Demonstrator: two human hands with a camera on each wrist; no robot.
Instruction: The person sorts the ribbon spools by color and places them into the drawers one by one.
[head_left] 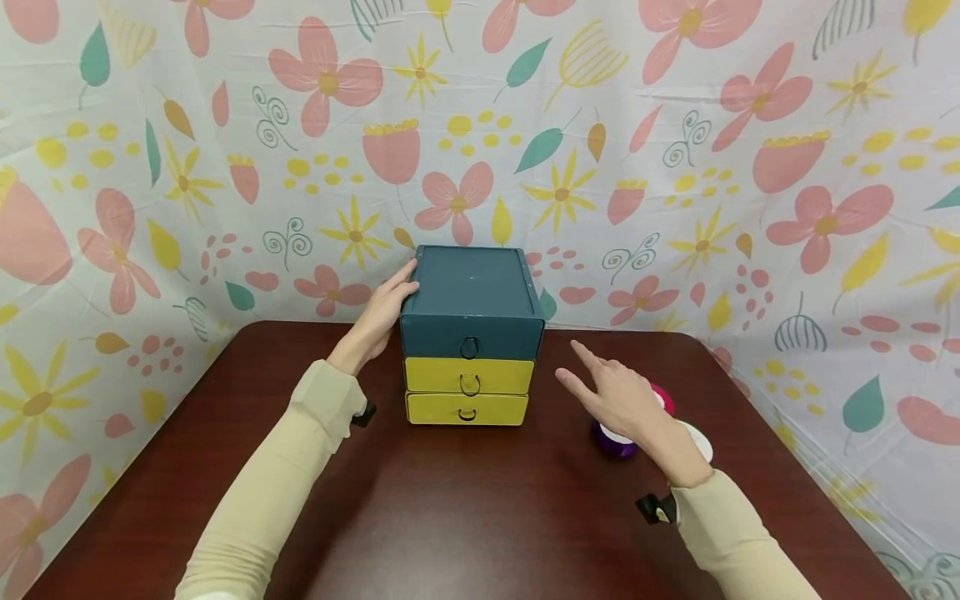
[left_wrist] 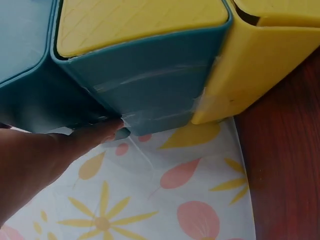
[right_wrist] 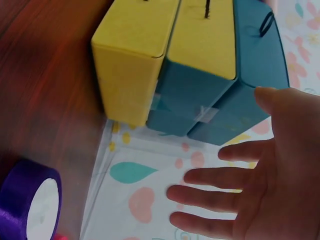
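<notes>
A stack of three drawer boxes stands at the back of the table: a dark teal box [head_left: 472, 333] on top, a middle box with a yellow front [head_left: 435, 375] and teal sides, and a yellow box [head_left: 435, 408] at the bottom. Each front carries a small dark loop handle. My left hand [head_left: 382, 308] rests against the top box's left side, fingers along its upper edge; its fingertips are partly hidden behind the box in the left wrist view. My right hand [head_left: 618, 396] hovers right of the stack, fingers spread, holding nothing. In the right wrist view its thumb overlaps the teal box.
Beneath my right hand lie ribbon rolls: a purple roll [right_wrist: 20, 200], a red roll [head_left: 663, 398] and a white roll [head_left: 701, 440]. The dark wooden table [head_left: 465, 517] ends at a floral cloth [head_left: 465, 108] hanging close behind the stack.
</notes>
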